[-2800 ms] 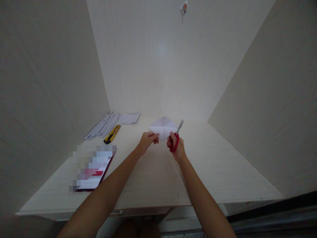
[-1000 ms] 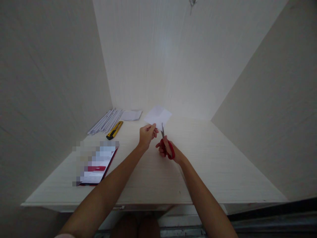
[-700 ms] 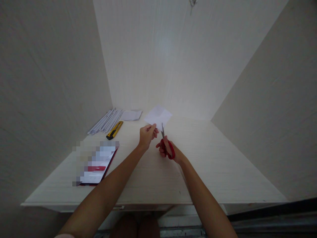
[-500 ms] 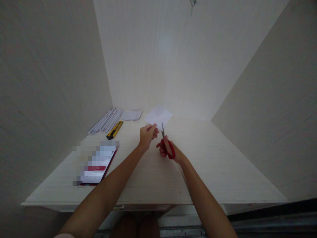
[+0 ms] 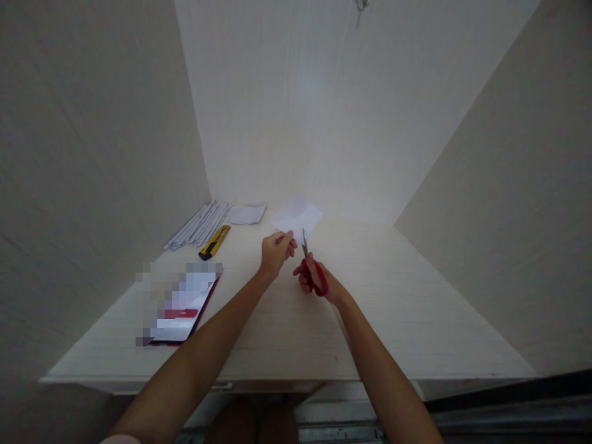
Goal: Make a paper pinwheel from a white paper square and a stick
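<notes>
1. A pale wood-grain worktop (image 5: 416, 320) is filling a nook, with walls closing it in at the left, the back and the right; its near edge is running straight across below the forearms.
2. The left hand (image 5: 274, 251) is hovering above the middle of the worktop, its grip pinched shut on the near corner of a folded white paper (image 5: 296, 214), which is standing up and away from the fingers, off the surface.
3. The right hand (image 5: 314, 279) is sitting just right of and nearer than the left one, its grip closed through the red handles of the scissors (image 5: 309, 262); the blades are pointing up toward the paper's lower edge, and I cannot tell how far apart they are standing or whether they are touching it.
4. Well to the left of both hands and farther back, a yellow utility knife (image 5: 212, 243) is lying slantwise, with a bundle of white paper strips (image 5: 197, 224) just beside it against the left wall.
5. A small folded sheet (image 5: 246, 214) is lying by the back wall, near the strips.
6. Left of the left forearm and nearer the front edge, a red-edged booklet (image 5: 178, 311) is lying flat, part of it blurred.
7. To the right of the right hand, bare worktop is stretching to the right wall and to the front edge.
</notes>
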The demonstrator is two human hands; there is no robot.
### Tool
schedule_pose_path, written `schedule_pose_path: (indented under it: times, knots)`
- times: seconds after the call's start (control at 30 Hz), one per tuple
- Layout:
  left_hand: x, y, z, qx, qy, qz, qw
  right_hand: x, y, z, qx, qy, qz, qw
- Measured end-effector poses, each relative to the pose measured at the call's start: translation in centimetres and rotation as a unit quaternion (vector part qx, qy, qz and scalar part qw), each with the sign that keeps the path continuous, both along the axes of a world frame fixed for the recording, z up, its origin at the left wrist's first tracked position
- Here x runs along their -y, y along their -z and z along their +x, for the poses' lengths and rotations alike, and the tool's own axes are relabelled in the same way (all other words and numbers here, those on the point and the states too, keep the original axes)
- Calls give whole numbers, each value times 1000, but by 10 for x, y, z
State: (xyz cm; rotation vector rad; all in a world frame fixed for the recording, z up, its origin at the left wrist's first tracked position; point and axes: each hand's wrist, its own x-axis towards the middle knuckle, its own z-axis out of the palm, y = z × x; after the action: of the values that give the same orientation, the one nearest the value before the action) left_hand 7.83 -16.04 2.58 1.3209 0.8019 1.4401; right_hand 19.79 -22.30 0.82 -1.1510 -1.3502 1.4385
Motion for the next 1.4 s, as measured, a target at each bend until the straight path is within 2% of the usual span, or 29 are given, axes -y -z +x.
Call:
schedule_pose_path:
  times: [0.43,0.8,1.4]
  knots:
    - [-2,1,-2,-28,-1,11,1000,0,-3,-1,-16,12,-28,999]
    - [0,-1,-2,-32,0,13,999,-4,2,0,-31,17,-33,999]
    - [0,-1,-2,-41,-1,13,999,0,-5,-1,8,36,-23,999]
